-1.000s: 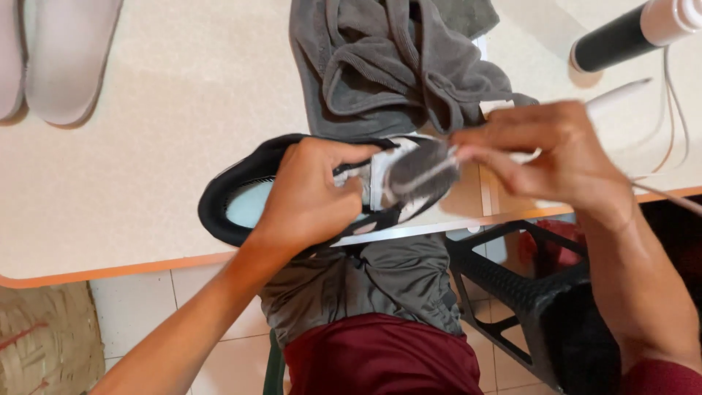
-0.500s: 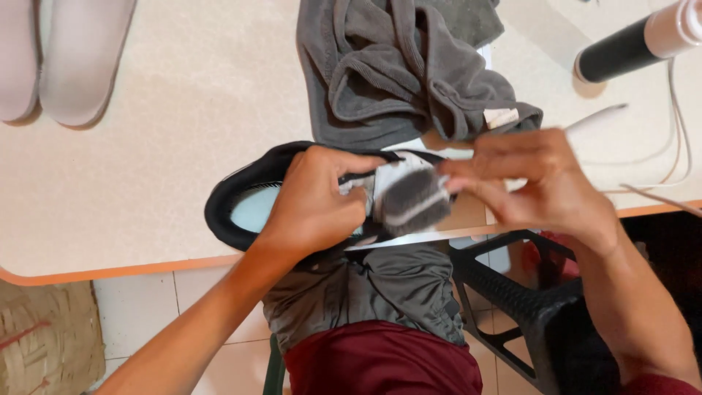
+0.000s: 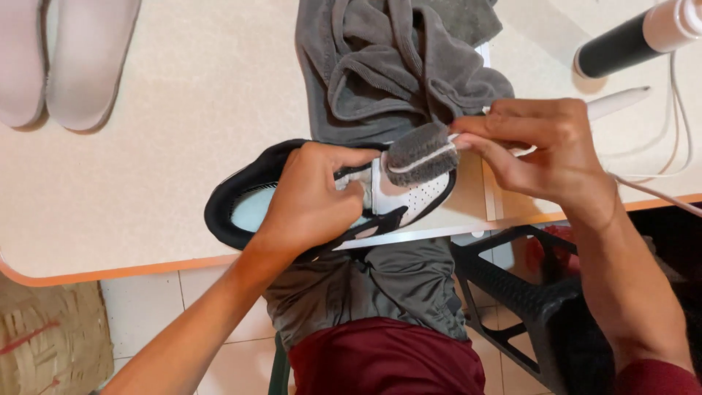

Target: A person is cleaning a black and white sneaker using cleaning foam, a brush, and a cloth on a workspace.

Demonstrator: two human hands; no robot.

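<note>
A black-and-white shoe (image 3: 409, 194) lies on its side at the near edge of the counter (image 3: 183, 161), its toe pointing toward the right hand (image 3: 545, 157) and its heel and pale blue lining showing past the left hand's wrist. The left hand (image 3: 311, 201) is closed over the middle of the shoe, fingers curled across the opening and thumb pressed to the upper, pinning it to the counter. A grey brush (image 3: 420, 152) with a white handle rests bristles-down on the white perforated toe, just beyond the left hand's fingertips. The right hand grips the brush handle, fingers pinched tight around it, knuckles up.

Directly beyond both hands, a crumpled grey towel (image 3: 395, 66) lies bunched on the counter, its near edge touching the shoe and brush. Beyond the right hand, a slim white pen-like tool (image 3: 618, 102) pokes out past the knuckles, and farther off at the same side stands a black-and-white cylinder (image 3: 636, 36) with a white cord (image 3: 676, 110) trailing toward the counter edge. Well away from the left hand, at the counter's far corner, two pale insoles (image 3: 66, 58) lie side by side.

Below the hands, off the counter's orange-trimmed edge, grey cloth (image 3: 365, 292) drapes over the person's lap above dark red shorts (image 3: 387, 362). A black plastic stool (image 3: 541, 300) stands under the right forearm, and a woven mat (image 3: 47, 340) covers the tiled floor (image 3: 183, 322) beneath the left arm.
</note>
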